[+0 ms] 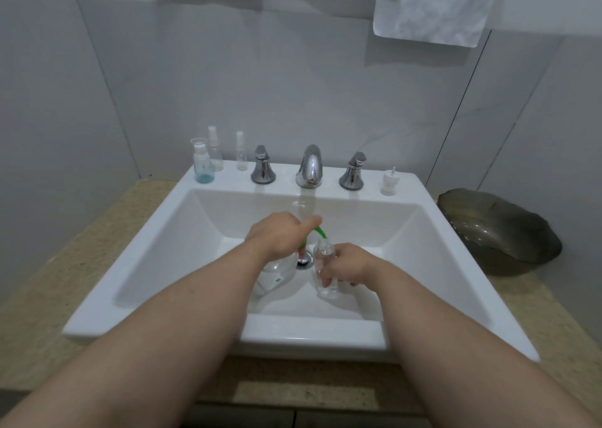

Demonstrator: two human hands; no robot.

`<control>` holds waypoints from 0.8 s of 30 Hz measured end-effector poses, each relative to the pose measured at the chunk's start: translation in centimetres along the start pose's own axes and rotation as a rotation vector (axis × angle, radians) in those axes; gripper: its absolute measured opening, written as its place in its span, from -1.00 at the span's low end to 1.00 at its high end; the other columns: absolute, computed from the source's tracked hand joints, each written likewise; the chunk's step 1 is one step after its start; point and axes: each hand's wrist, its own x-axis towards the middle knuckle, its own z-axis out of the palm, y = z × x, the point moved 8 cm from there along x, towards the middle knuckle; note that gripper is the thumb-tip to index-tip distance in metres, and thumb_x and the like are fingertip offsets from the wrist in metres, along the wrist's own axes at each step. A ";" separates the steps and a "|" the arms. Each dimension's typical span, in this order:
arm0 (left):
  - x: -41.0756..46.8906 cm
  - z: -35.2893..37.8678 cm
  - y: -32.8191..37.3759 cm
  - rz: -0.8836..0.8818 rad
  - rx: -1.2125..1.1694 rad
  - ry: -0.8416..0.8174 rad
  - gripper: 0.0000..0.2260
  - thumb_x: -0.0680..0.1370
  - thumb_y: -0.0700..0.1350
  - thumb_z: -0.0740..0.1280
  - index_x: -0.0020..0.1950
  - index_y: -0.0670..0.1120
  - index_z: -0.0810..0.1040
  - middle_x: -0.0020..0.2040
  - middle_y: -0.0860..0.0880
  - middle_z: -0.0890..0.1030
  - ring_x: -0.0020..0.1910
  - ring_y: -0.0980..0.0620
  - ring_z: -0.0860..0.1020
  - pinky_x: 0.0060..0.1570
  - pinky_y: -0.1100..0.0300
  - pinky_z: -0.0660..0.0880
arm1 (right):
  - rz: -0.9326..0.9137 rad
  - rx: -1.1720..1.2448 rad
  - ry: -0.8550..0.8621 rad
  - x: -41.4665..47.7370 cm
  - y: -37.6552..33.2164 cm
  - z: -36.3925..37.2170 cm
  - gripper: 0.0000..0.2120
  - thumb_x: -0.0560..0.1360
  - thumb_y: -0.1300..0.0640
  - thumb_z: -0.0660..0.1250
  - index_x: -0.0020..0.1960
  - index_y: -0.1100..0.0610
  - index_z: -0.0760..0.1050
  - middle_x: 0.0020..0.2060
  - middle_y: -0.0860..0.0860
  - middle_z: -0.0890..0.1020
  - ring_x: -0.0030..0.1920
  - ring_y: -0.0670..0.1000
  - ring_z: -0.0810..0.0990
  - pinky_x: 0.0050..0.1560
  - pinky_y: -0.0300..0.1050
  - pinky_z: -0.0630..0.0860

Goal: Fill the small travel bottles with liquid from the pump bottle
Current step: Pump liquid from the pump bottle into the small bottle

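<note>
While the left hand (277, 235) curls over the top of the clear pump bottle (277, 276), with one finger stretched out along its green spout (321, 232), the right hand (350, 268) wraps its fingers round a small travel bottle (324, 264). It holds the bottle upright, the open neck right beneath the spout's tip. Both bottles sit low inside the white sink (433, 232), close to the drain (304, 262), with the pump bottle on the left, just beside the small one. Whether liquid is flowing cannot be told.

On the back rim the chrome faucet (309, 167) stands between two handles (263, 168). Three more travel bottles (215, 150) are grouped at the left corner, the nearest holding a little blue liquid, and a white pump cap (390, 182) sits at the right. A dark bowl (498, 229) rests on the speckled counter (97, 232) to the right, and white towels (433, 4) hang above.
</note>
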 end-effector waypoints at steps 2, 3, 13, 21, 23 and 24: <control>0.0 0.1 0.1 0.004 0.007 -0.003 -0.33 0.60 0.40 0.07 -0.37 -0.05 0.64 -0.28 0.07 0.66 -0.19 0.01 0.59 -0.10 0.07 0.44 | 0.000 -0.002 -0.006 0.0 0.0 0.1 -0.70 0.10 0.11 0.39 -0.16 -0.01 0.58 -0.20 -0.03 0.59 -0.19 0.03 0.47 -0.30 -0.17 0.35; 0.0 0.1 0.1 0.007 0.010 -0.003 -0.33 0.61 0.40 0.07 -0.38 -0.05 0.64 -0.30 0.07 0.65 -0.20 0.01 0.59 -0.12 0.08 0.43 | -0.001 -0.002 -0.007 0.0 0.0 0.1 -0.70 0.10 0.11 0.39 -0.16 -0.01 0.58 -0.20 -0.03 0.59 -0.19 0.03 0.47 -0.31 -0.17 0.34; 0.1 -0.1 0.3 0.034 0.008 0.015 -0.39 0.62 0.27 0.09 -0.40 -0.06 0.62 -0.25 0.00 0.68 -0.19 -0.05 0.59 -0.16 0.08 0.44 | -0.005 0.008 0.001 -0.1 -0.1 0.0 -0.72 0.09 0.13 0.38 -0.19 0.00 0.57 -0.23 -0.01 0.55 -0.26 0.03 0.41 -0.35 -0.19 0.31; 0.2 0.0 0.2 0.029 0.037 0.008 -0.46 0.61 0.20 0.12 -0.37 -0.05 0.65 -0.29 0.00 0.64 -0.23 -0.06 0.57 -0.22 0.11 0.41 | -0.005 -0.005 -0.009 0.0 0.0 0.2 -0.74 0.14 0.10 0.37 -0.16 -0.03 0.57 -0.21 -0.01 0.62 -0.19 0.02 0.46 -0.31 -0.17 0.32; 0.3 0.0 0.2 0.024 0.040 0.007 -0.49 0.61 0.17 0.13 -0.34 -0.06 0.65 -0.31 0.01 0.61 -0.24 -0.06 0.56 -0.23 0.11 0.40 | -0.007 -0.005 -0.009 0.0 0.0 0.2 -0.75 0.14 0.10 0.37 -0.17 -0.03 0.56 -0.21 -0.01 0.62 -0.18 0.03 0.46 -0.31 -0.17 0.32; 0.3 0.0 0.2 0.024 0.037 0.006 -0.50 0.61 0.16 0.13 -0.34 -0.06 0.65 -0.31 0.01 0.61 -0.24 -0.07 0.56 -0.23 0.11 0.40 | -0.008 -0.004 -0.009 0.0 0.0 0.2 -0.75 0.15 0.10 0.37 -0.17 -0.03 0.56 -0.22 -0.01 0.62 -0.18 0.03 0.46 -0.31 -0.17 0.32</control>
